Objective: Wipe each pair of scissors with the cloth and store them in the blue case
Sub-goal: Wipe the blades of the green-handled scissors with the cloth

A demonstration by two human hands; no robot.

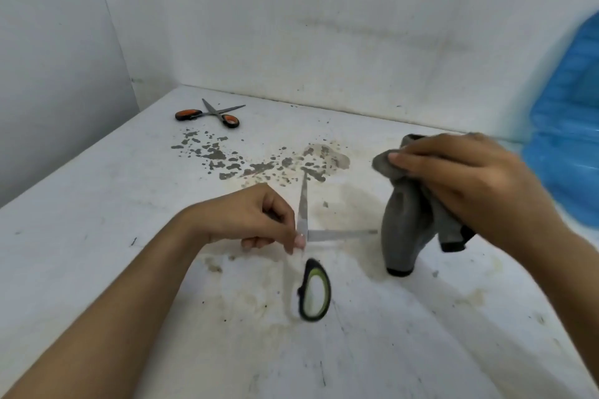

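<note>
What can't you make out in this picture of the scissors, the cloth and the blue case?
- Blue case, head view: cut off by the right edge and blurred; open or closed is unclear.
- Green-handled scissors: the second handle is hidden under the left hand.
- Grey cloth: its upper part is covered by the right hand.
- Orange-handled scissors: too small to judge cleanliness.

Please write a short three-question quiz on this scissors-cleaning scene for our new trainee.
1. True or false: the green-and-black-handled scissors in the left hand have their blades spread open.
2. What does the right hand hold? A) grey cloth B) blue case C) orange-handled scissors
3. Where do the orange-and-black-handled scissors lie?

Key:
1. True.
2. A, the grey cloth.
3. At the far left of the stained white table, near the wall corner, untouched.
</note>
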